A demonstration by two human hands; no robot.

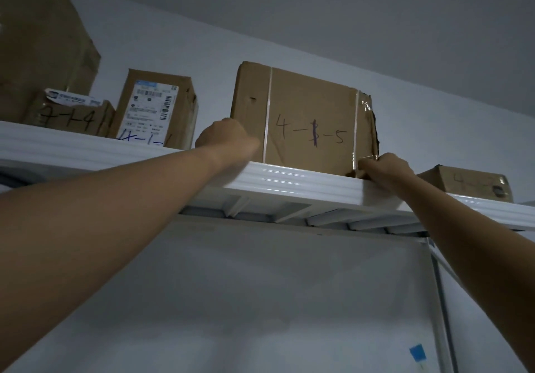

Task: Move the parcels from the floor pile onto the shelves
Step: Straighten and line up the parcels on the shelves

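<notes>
Parcel (307, 117) on the shelf (289, 178), your left hand (225, 138) curled at its 8 o'clock corner — grip cannot be told, your right hand (385, 167) pinching its 4 o'clock corner.

White shelf (289, 175) up high: big box (43, 39) far left, small box (72, 116) in front of it, labelled box (156, 106) next, strapped box (309, 123) at the front edge, low box (466, 183) far right.
</notes>
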